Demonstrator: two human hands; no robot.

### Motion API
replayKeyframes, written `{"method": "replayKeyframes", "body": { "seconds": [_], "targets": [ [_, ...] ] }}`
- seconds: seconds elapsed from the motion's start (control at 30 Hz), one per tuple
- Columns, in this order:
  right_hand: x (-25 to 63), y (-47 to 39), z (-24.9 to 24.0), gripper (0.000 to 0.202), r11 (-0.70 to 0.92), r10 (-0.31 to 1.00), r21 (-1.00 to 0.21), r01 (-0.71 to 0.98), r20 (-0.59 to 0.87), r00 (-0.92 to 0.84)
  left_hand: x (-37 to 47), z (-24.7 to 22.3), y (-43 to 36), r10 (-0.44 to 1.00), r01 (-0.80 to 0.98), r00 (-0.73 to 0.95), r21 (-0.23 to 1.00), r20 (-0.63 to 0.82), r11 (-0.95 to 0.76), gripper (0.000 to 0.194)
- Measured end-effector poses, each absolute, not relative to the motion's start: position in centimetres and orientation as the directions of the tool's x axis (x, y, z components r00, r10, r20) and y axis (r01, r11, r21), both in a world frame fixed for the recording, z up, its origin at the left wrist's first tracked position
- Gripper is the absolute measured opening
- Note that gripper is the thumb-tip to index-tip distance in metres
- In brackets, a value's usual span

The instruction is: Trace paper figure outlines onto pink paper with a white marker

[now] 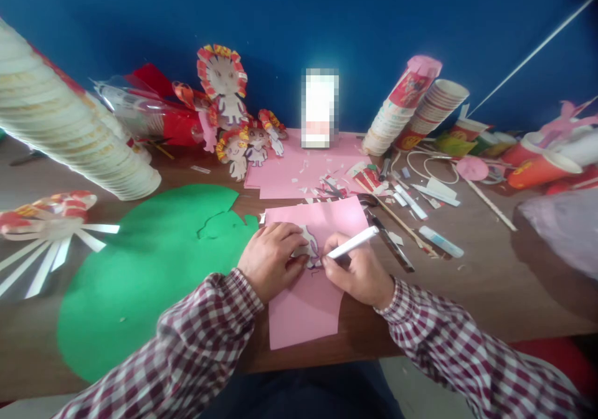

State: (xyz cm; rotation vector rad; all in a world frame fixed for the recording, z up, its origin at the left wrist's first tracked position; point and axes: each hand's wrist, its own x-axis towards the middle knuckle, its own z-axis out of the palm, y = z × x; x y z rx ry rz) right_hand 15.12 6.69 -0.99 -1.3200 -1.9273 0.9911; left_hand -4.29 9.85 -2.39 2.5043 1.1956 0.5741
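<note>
A white pen (pixel 354 243) is held in my right hand (pixel 359 272), its tip low on the pink paper (pixel 306 319) beside a small white paper cutout (pixel 307 249). My left hand (pixel 273 260) lies over the left part of that cutout and presses it on the paper, fingers together and bent slightly. Dark drawn lines run along the cutout's right edge and just under it. Part of the cutout is hidden under my left fingers. A big green paper sheet (pixel 154 282) lies left of my left hand.
Paper figures (pixel 228 98) lean at the back, near a blurred bright screen (pixel 319 108). Stacked cups (pixel 75 114) rise at the left, more cups (pixel 397 114) at the back right. Scissors (pixel 332 188), a glue tube (pixel 440 241), sticks and scraps lie right of centre.
</note>
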Motion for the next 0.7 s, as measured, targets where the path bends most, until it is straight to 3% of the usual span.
{"method": "replayKeyframes", "body": {
  "seconds": [0.7],
  "targets": [
    [15.05,6.85,-0.74,0.007,0.198,0.965,-0.902,0.384,0.112,-0.235,-4.18,-2.36,9.78,0.790,0.672,0.563,0.422,0.243,-0.609,0.020]
  ]
}}
